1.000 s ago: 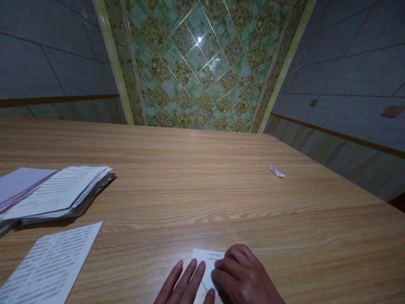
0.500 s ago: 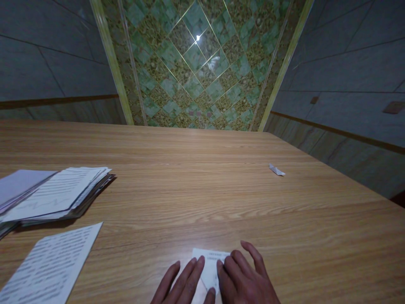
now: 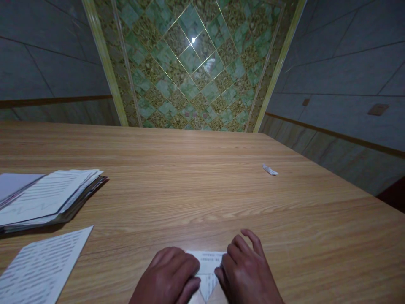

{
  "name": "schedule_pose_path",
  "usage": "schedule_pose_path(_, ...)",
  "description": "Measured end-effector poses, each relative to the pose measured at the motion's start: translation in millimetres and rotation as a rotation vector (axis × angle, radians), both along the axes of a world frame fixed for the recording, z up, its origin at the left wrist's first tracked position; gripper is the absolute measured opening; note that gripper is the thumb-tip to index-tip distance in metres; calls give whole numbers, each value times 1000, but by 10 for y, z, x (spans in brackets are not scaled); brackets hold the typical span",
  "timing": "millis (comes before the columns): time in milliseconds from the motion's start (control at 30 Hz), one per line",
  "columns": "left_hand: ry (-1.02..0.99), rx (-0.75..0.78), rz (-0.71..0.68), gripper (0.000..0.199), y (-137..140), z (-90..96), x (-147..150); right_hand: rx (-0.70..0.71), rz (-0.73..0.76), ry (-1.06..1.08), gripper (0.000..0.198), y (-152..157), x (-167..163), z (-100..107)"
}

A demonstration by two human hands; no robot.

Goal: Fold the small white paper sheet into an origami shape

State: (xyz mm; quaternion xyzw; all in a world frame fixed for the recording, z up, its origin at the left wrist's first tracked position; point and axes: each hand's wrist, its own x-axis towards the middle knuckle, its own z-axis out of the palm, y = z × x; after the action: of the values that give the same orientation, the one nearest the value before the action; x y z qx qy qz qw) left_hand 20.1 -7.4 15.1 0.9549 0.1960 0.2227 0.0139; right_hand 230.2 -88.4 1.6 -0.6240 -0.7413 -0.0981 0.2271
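A small folded sheet of printed paper [image 3: 207, 266] lies on the wooden table [image 3: 202, 185] at the near edge. My left hand [image 3: 169, 276] rests curled on its left side, fingertips pressing the fold. My right hand [image 3: 248, 274] presses on its right side, with the fingers bent and the index finger slightly lifted. Between the two hands the paper narrows to a point toward me. Most of the sheet is hidden under the hands.
A stack of printed papers [image 3: 47, 200] sits at the left, with a single printed sheet [image 3: 41, 268] in front of it. A small crumpled paper scrap [image 3: 270, 170] lies far right. Tiled walls stand behind the table.
My left hand has gone from flat, extended fingers to curled knuckles on the paper. My right hand stays on the right side. The view has shifted slightly right.
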Motion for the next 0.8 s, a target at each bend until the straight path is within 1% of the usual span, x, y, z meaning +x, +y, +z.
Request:
schedule_pose_path(33,22,-89,47,1,7,14,39,-14,-12,5,25,16,2,38)
schedule_pose_path(133,56,-246,178,16,42,19,117,-79,-20,49,25,38,19,119)
schedule_pose_path(200,51,-311,219,22,67,5,119,-152,-13,103,25,34,28,143)
schedule_pose_path(300,15,-371,203,30,80,-6,72,-262,-4,185,33,14,29,149)
schedule_pose_path(367,13,-423,188,24,68,11,40,-320,-6,227,35,1,21,149)
schedule_pose_path(467,55,-506,172,15,45,55,23,-431,-17,282,30,-7,-3,172)
schedule_pose_path(600,86,-566,131,7,34,60,33,-563,-17,310,29,4,-47,276)
schedule_pose_path(700,95,-558,94,6,22,20,24,-604,3,339,33,2,-63,347)
schedule_pose_path(800,59,-487,48,9,10,-24,4,-572,63,392,39,-15,-44,304)
